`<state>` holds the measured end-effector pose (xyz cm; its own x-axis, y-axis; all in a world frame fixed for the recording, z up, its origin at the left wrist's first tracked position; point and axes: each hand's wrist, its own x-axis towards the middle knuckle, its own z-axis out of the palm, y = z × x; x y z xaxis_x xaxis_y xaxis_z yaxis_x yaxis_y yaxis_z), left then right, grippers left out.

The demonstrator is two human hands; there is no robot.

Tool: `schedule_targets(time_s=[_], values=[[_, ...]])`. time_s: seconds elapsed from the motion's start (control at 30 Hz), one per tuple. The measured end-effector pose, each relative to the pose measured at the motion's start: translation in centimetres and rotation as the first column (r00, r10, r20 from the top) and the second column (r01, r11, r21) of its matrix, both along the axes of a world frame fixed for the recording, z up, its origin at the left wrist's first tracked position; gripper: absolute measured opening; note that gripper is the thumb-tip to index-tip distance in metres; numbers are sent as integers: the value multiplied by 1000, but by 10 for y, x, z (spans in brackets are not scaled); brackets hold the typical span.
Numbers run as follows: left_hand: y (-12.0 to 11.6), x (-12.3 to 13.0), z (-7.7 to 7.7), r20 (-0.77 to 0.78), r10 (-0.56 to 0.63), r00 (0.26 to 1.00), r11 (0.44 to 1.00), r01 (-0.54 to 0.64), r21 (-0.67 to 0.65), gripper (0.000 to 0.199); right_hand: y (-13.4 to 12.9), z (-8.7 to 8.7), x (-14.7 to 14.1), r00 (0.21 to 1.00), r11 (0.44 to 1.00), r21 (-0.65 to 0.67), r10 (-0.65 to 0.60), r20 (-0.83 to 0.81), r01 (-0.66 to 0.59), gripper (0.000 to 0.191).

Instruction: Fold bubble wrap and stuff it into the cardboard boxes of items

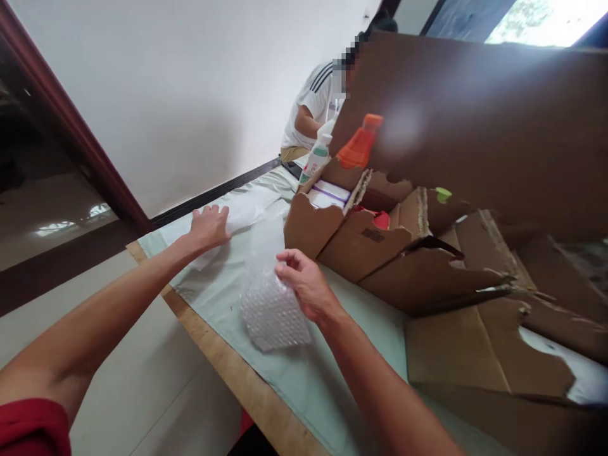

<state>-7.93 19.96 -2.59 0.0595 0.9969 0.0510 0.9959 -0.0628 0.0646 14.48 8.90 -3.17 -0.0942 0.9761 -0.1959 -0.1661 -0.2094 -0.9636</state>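
Pinching bubble wrap (pixel 273 313), the right hand (pixel 304 285) had nothing visibly wrapped yet; the left hand (pixel 209 227) lay over plastic (pixel 251 206), grip unclear.

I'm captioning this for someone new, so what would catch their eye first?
Probably the bright orange bottle at the far end of the cardboard boxes. Next comes the shiny bubble wrap pinched in the right hand, near the middle, with the left hand over a thin pale sheet.
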Motion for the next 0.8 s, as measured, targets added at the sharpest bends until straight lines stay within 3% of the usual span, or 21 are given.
schedule_targets(time_s=[0.07, 0.1, 0.13, 0.17, 0.2, 0.23, 0.3, 0.33, 0.4, 0.5, 0.63, 0.7, 0.8], values=[[-43, 1, -4, 107, -3, 994, 995, -8, 99, 60, -32, 5, 24, 999, 998, -53, 32, -31, -34, 37], [-70, 3, -7, 268, -14, 963, 990, -24, 137, 57, -48, 5, 35, 998, 996, -83, 36, -55, -41, 38], [-98, 5, -12, 476, -19, 879, 995, -31, 97, 50, -63, 5, 46, 996, 993, -112, 33, -87, -42, 38], [-128, 10, -17, 662, 15, 749, 998, 26, -51, 47, -77, 3, 56, 992, 990, -139, 21, -122, -38, 39], [-157, 16, -23, 796, 124, 592, 964, 118, -238, 49, -91, 0, 65, 987, 986, -164, 5, -159, -31, 40], [-184, 24, -28, 858, 273, 435, 888, 228, -398, 55, -105, -3, 73, 981, 982, -187, -14, -196, -23, 40], [-228, 46, -39, 826, 543, 151, 738, 385, -555, 57, -131, -9, 85, 962, 974, -228, -62, -266, -1, 41], [-243, 59, -43, 772, 634, 47, 675, 454, -582, 55, -144, -12, 90, 950, 969, -247, -90, -299, 14, 41], [-259, 87, -49, 669, 737, -95, 606, 530, -593, 49, -170, -16, 99, 921, 959, -280, -153, -357, 50, 41], [-258, 127, -54, 614, 768, -182, 612, 490, -620, 40, -215, -23, 112, 878, 949, -294, -232, -418, 110, 37], [-242, 166, -50, 755, 633, -173, 764, 297, -573, 52, -279, -40, 120, 879, 980, -175, -161, -449, 91, 55], [-234, 180, -44, 844, 514, -153, 834, 318, -450, 56, -304, -51, 116, 935, 995, -87, -85, -345, 58, 55], [-222, 202, -33, 920, 380, -97, 832, 471, -294, 59, -325, -61, 108, 974, 999, -45, -23, -226, 13, 46]])
